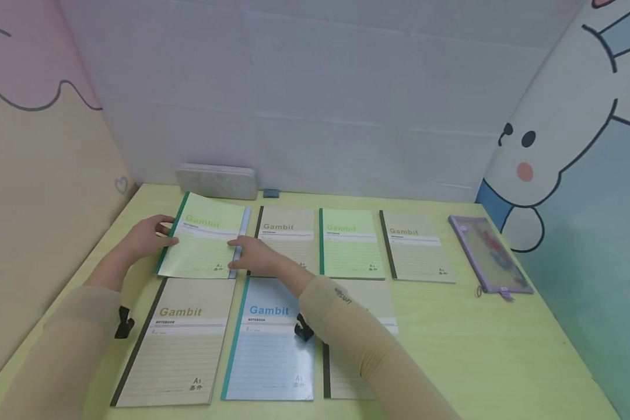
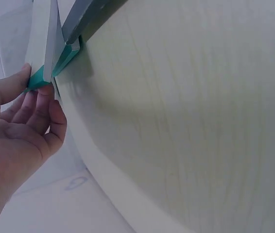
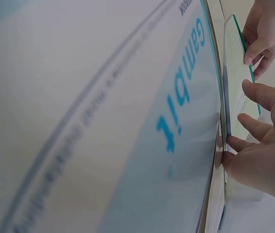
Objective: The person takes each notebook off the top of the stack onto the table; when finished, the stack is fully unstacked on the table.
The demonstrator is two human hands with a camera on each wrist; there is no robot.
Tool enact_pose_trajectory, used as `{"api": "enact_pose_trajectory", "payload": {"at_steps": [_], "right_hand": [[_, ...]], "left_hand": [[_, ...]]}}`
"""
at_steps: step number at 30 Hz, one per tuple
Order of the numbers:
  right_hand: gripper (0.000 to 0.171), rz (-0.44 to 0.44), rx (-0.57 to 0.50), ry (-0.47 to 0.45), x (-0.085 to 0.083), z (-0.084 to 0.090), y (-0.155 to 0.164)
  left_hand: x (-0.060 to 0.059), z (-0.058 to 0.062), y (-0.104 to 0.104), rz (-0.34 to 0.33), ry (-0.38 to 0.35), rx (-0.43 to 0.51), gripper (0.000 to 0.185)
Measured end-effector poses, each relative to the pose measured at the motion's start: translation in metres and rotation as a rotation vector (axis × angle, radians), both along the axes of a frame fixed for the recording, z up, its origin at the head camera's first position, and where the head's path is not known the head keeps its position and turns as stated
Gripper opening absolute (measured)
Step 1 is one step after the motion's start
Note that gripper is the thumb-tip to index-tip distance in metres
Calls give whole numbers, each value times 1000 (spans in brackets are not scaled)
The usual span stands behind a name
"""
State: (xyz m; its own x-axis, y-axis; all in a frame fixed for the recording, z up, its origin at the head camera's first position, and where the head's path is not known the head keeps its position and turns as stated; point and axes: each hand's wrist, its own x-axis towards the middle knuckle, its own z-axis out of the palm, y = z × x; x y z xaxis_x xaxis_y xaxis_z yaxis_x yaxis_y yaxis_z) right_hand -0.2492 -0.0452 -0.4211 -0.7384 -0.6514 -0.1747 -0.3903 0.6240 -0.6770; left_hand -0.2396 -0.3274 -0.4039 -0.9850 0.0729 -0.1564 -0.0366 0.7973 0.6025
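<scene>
Evidently, the left hand (image 1: pixel 146 236) and right hand (image 1: pixel 255 256) are gripping opposite edges of the green notebook (image 1: pixel 202 245), keeping it level above a blue notebook (image 1: pixel 243 233) beneath.

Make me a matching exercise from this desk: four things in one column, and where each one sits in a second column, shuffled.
Things
1. blue notebook
2. purple pouch
3. grey case
4. held green notebook

Places
A. far edge of the desk, against the back wall
B. far row, left end, between the left hand and right hand
C. near row, middle
D. right of the far row of notebooks

Pairs: 1-C, 2-D, 3-A, 4-B
</scene>
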Motion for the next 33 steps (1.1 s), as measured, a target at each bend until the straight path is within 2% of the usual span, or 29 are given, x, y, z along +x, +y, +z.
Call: {"api": "enact_pose_trajectory", "payload": {"at_steps": [5,8,12,17,24,33], "right_hand": [[60,-18,-27,-29,0,1,2],[60,-39,-57,-55,1,3,4],[63,-57,-116,-89,2,5,7],[65,-94,-189,-127,-3,7,12],[62,-180,-229,-50,-11,19,20],[61,-242,-333,59,-22,41,49]], "left_hand": [[7,4,2,-4,59,97,73],[9,6,5,-16,104,141,70],[9,11,9,-23,133,152,63],[7,22,15,-28,152,144,61],[6,39,30,-16,178,154,63],[5,61,58,-2,212,178,66]]}}
